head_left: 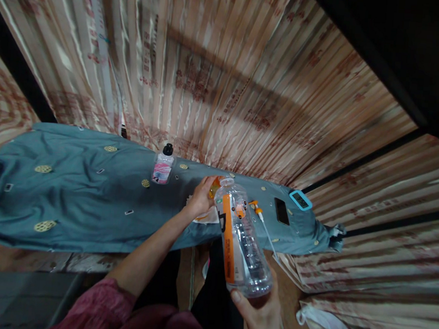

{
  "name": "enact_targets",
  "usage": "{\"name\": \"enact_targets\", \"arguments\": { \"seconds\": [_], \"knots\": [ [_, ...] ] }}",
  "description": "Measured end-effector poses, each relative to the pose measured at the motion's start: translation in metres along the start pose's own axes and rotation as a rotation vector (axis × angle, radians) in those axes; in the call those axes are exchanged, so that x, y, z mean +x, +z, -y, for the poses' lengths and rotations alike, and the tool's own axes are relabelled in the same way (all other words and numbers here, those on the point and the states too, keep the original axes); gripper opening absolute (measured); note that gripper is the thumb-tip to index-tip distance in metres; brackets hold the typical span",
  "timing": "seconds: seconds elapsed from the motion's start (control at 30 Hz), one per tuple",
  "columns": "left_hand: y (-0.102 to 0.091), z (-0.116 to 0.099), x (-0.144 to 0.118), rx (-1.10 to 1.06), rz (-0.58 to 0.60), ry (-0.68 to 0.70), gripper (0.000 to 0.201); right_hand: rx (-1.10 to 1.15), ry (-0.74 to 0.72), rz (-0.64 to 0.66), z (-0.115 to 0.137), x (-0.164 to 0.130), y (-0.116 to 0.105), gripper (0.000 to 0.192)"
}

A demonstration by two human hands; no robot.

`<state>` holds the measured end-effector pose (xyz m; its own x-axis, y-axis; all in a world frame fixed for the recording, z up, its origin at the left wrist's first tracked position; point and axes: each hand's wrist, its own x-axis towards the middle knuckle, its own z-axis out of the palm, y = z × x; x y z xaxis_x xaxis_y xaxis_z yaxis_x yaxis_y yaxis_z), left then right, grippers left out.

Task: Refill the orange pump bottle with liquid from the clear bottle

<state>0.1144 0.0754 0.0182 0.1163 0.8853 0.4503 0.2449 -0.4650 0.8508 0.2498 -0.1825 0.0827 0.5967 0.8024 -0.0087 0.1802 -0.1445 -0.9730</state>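
From the head view, my right hand (259, 315) is curled under the base of a clear bottle (242, 239) with an orange label, thumb up against its bottom edge, fingers wrapped round behind. I've got it tipped forward, neck pointing away from me toward the tabletop (70, 204), which is draped in a blue-grey cloth with gold dots.

My left hand (201, 197) is out over that cloth, fingers closed round something orange (215, 186) right at the mouth of the clear bottle; what exactly it is I can't tell, since my fingers cover most of it. Under that hand lies a pale cloth or paper (209, 216).

Counting bottles: two. The one I hold, and a small bottle (162, 166) with a black cap and pink label, standing upright to the left of the clear bottle, apart from my hands.

Just right of the clear bottle's neck, one small orange-and-white piece (257, 207) with a thin white cord running from it. Further right, one dark phone (282, 211) lying flat, and beyond it one small device in a turquoise frame (300, 200) near the tabletop's end. Striped curtains (229, 75) hang behind everything.
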Motion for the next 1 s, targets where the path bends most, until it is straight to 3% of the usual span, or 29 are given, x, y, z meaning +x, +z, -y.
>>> {"name": "enact_targets", "arguments": {
  "seconds": [1.0],
  "knots": [
    [0.0001, -0.0008, -0.0002, 0.001, 0.004, -0.005, 0.076, 0.001, -0.024, 0.003, -0.0019, 0.0004, -0.0007, 0.084]
  ]
}}
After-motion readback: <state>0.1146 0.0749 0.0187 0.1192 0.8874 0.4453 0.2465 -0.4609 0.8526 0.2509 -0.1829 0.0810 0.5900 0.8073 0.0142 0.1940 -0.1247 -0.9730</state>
